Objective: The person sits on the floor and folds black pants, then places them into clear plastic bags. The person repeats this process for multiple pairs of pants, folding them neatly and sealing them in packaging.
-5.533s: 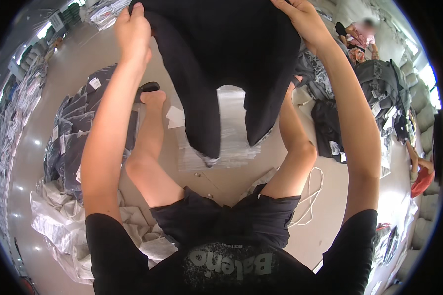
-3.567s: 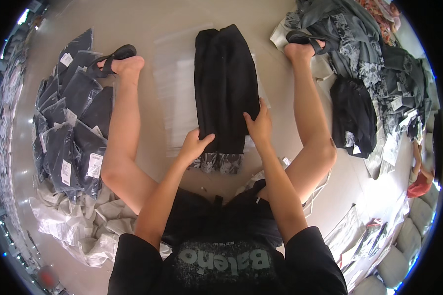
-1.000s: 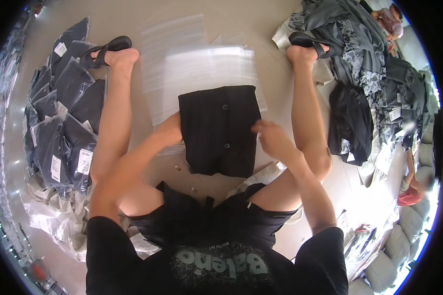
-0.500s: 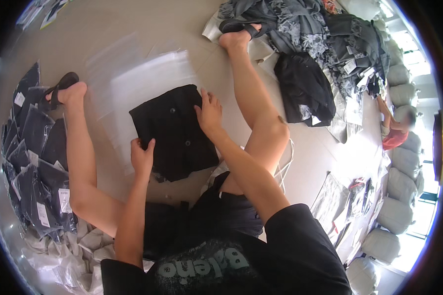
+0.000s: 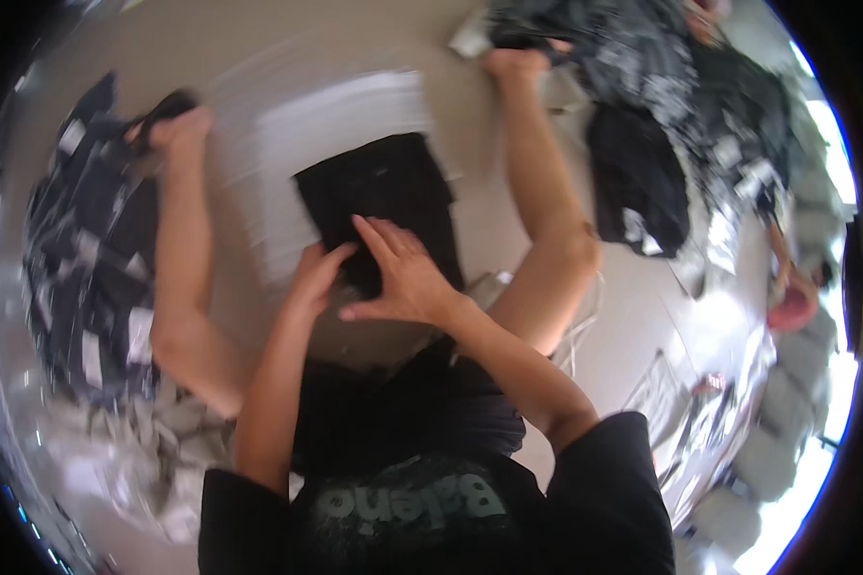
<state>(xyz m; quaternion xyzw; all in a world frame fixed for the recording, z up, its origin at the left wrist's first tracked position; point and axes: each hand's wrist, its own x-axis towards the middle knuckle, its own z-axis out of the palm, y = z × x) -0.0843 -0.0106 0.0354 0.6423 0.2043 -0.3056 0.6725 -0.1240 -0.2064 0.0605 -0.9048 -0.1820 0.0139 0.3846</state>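
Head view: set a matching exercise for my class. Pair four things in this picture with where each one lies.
Things:
1. folded black garment
2. right hand
3. stack of bagged dark garments
4. loose heap of dark clothes

Places:
A. far left, beside the person's left leg
B. flat on the near edge of the folded piece
C. upper right, past the right leg
D. on the floor between the person's legs

Pairs: 1-D, 2-B, 3-A, 4-C
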